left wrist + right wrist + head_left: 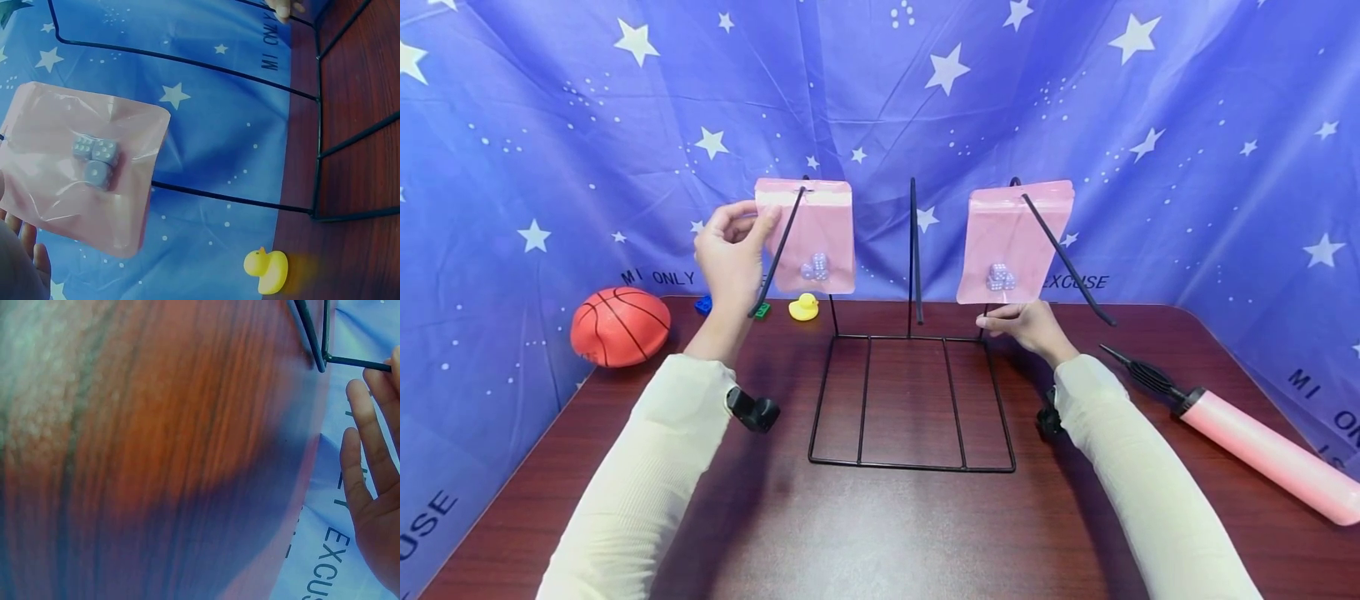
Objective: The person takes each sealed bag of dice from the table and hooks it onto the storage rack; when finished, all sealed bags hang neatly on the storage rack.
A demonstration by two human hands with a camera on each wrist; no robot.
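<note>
A black wire rack (912,463) stands mid-table with three slanted prongs. A pink bag (808,237) holding small dice hangs on the left prong, and my left hand (760,221) pinches its upper left edge between thumb and curled fingers. In the left wrist view the same pink bag (81,169) shows its dice, with my fingers (28,247) at its lower left. A second pink bag (1011,242) with dice hangs on the right prong. My right hand (988,321) sits just under its bottom edge by the rack's back right corner, fingers (369,469) straight.
An orange basketball (620,325) lies at the left table edge. A yellow duck (803,307), a blue brick (703,304) and a green brick (763,311) sit behind the rack's left side. A pink hand pump (1262,450) lies at the right. A starry blue cloth (550,125) surrounds the table.
</note>
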